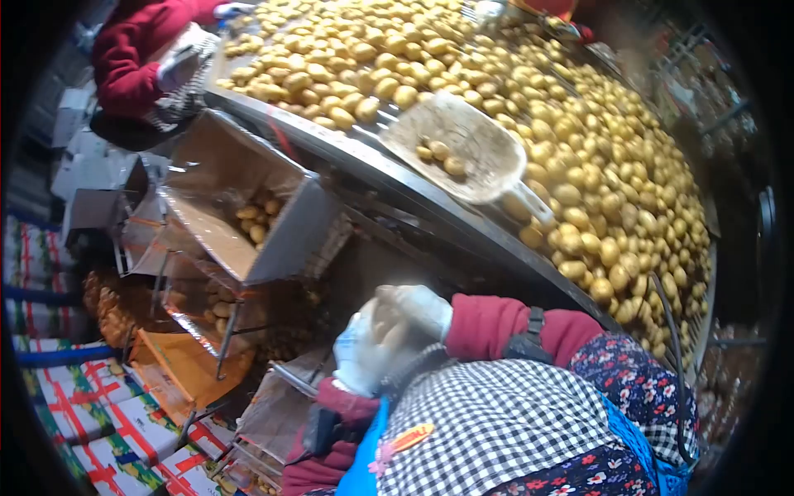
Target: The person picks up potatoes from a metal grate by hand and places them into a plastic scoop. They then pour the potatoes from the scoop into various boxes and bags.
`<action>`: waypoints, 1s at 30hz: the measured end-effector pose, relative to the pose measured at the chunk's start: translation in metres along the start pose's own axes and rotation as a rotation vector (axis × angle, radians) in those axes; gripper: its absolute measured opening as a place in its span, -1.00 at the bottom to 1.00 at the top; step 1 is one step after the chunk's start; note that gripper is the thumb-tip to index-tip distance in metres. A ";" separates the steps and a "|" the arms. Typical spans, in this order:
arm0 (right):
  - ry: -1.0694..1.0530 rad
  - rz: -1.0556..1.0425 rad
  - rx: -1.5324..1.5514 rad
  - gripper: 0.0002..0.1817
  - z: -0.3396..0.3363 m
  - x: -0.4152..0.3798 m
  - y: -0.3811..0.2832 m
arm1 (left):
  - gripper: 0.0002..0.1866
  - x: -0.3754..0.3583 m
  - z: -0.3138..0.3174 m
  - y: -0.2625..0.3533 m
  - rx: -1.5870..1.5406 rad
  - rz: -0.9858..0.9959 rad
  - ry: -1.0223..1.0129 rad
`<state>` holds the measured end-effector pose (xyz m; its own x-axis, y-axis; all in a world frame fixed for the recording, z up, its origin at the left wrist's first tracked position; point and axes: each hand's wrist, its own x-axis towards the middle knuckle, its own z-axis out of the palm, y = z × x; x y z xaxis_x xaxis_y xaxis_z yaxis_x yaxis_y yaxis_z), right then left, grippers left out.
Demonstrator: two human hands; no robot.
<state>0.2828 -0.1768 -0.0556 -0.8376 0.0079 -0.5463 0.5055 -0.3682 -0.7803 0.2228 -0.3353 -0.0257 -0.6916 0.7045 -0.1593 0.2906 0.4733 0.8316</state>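
My left hand and my right hand, both in pale gloves, are close together in front of my checked apron. Their fingers and the space between them are smeared by motion, so what they hold, if anything, cannot be made out. Beyond them, a metal table bears a large heap of potatoes. On its near edge lies a worn white scoop with a few potatoes in it, its handle pointing to the lower right.
An open carton with potatoes inside stands left of the table, above a wire rack. An orange crate and printed boxes are at the lower left. A co-worker's red sleeve and gloved hand show at the upper left.
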 end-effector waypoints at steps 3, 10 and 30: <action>0.082 -0.114 -0.068 -0.56 -0.002 0.007 -0.011 | -0.48 0.016 0.010 0.003 0.019 0.015 0.126; 0.378 0.024 0.066 -0.66 -0.002 0.018 -0.022 | -0.49 0.035 0.044 -0.016 -0.187 -0.009 0.345; 0.420 -0.031 -0.001 -0.58 -0.006 0.026 -0.017 | -0.46 0.028 0.019 -0.030 -0.506 -0.125 0.140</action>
<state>0.2538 -0.1644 -0.0585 -0.6951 0.3971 -0.5993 0.4819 -0.3613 -0.7983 0.2077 -0.3199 -0.0649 -0.7920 0.5655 -0.2299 -0.1304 0.2111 0.9687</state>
